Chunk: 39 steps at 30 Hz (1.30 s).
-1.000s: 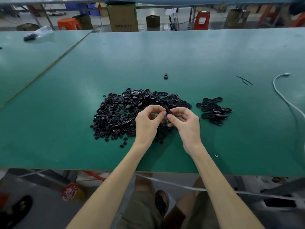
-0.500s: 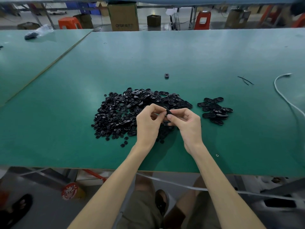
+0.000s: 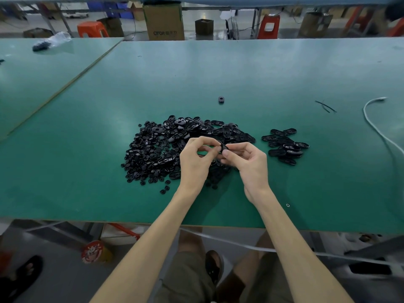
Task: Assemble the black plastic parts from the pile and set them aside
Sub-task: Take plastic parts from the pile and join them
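The fingers [image 3: 227, 153] cover most of the part [image 3: 223, 146] they pinch, so its shape is unclear. Just below them the left hand [image 3: 194, 165] and right hand [image 3: 251, 165] hide some of the pile [image 3: 153, 154]; far right, the cable [image 3: 364, 110] runs off the edge.

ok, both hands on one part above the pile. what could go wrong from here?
1. The black part is only pinched between fingertips of the left hand and right hand, right over the loose pile; if it slips, it probably gets lost among the others.
2. The set-aside group lies close to the pile's right edge; a careless placement could mix them.
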Motion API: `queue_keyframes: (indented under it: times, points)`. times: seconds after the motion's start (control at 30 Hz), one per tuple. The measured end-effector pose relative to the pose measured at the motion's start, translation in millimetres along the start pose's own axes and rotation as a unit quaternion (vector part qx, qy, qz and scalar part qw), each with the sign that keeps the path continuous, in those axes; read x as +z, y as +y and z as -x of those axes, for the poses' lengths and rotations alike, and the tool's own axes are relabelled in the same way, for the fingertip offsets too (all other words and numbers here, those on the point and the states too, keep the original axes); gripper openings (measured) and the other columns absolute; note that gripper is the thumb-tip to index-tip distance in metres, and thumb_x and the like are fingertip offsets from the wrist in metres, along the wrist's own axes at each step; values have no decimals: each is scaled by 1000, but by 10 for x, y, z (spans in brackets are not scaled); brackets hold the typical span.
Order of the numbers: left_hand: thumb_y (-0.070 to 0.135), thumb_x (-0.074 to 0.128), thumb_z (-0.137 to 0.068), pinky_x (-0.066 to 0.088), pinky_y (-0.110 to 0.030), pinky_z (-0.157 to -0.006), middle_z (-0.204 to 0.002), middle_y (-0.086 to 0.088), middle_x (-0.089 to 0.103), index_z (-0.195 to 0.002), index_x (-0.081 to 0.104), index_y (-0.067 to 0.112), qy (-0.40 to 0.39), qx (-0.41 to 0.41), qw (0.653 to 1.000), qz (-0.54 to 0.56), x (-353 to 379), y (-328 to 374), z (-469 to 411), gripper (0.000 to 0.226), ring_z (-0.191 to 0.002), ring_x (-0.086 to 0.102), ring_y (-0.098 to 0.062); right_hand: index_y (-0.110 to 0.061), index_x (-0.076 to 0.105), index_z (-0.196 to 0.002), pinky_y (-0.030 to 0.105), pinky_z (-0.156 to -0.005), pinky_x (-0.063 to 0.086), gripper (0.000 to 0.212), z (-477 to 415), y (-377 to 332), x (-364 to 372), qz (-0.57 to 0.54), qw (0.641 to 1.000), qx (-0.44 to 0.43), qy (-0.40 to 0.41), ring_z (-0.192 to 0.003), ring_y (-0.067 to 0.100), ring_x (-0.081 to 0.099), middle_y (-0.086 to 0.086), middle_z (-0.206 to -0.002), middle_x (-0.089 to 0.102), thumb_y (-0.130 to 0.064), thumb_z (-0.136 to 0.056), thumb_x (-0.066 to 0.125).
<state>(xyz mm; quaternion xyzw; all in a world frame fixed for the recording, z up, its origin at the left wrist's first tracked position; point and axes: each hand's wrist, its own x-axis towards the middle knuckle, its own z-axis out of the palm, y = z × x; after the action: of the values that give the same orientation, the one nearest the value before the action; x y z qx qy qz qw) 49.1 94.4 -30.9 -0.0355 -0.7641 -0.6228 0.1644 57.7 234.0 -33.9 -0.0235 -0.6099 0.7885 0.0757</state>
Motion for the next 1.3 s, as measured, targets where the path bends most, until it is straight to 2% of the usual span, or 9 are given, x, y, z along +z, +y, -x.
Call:
queue_keyframes:
  times: [0.13,0.23,0.4,0.53,0.67,0.77,0.93,1.2,1.3]
  points:
    - [9,78,-90,62,-39,-79,-105,4,74,-107,72,22,-19,-26,997,70,-24,-8,-8,23,-92,74,-19,1,73,-103,28,-74,62,15,-1,-7,-6,6,1000,-2,1,-84,33,78,14,-92,79,7,-89,76]
    - [9,77,-91,61,-37,-75,-103,-4,75,-113,72,23,-38,-38,994,97,-23,-9,-13,27,-89,74,-23,0,74,-103,27,-73,61,14,-10,-5,-9,8,1000,-4,5,-79,28,77,9,-90,79,6,-90,75]
    - [10,79,-89,57,-28,-76,-95,0,76,-109,74,21,-30,-38,992,115,-24,-21,-15,24,-91,72,-16,-5,75,-100,25,-72,60,13,-8,13,-12,20,1000,-16,-1,-82,19,76,3,-89,79,3,-91,76]
    - [9,80,-88,56,-22,-80,-98,-1,77,-117,70,17,-23,-38,989,139,-25,-4,-16,31,-94,73,-12,-12,73,-95,23,-68,58,13,-4,22,-13,49,998,-22,-14,-82,14,75,0,-88,79,0,-91,77]
    - [10,78,-91,56,-22,-81,-98,-1,78,-114,76,17,-44,-41,985,159,-38,16,-25,24,-93,72,-10,-7,71,-94,24,-61,56,12,-1,15,-19,52,998,-17,-33,-71,18,74,7,-80,78,-2,-89,81]
    - [9,75,-93,56,-25,-79,-93,-1,76,-115,78,20,-71,-48,981,174,-30,42,-21,25,-85,69,-12,-4,69,-93,24,-60,56,14,2,13,-20,53,998,-16,-28,-70,21,74,10,-78,78,-3,-87,82]
    - [5,69,-97,56,-27,-76,-83,-2,71,-125,74,11,-88,-60,977,183,-36,57,-21,30,-71,60,-14,-5,71,-92,25,-60,56,13,0,10,-17,51,998,-18,-29,-72,24,76,12,-80,78,-5,-87,83]
    - [3,67,-98,54,-23,-78,-86,9,72,-128,73,16,-100,-76,975,184,-70,77,-10,34,-78,62,-9,-10,75,-95,28,-59,57,5,13,4,-4,49,998,-21,-41,-73,30,77,12,-83,79,-7,-92,78]
    - [0,64,-97,53,-21,-78,-96,7,76,-128,73,17,-98,-82,976,177,-78,82,-10,37,-81,64,-7,-10,74,-97,29,-58,58,5,21,-6,4,46,998,-22,-42,-72,29,77,11,-83,80,-8,-93,78]
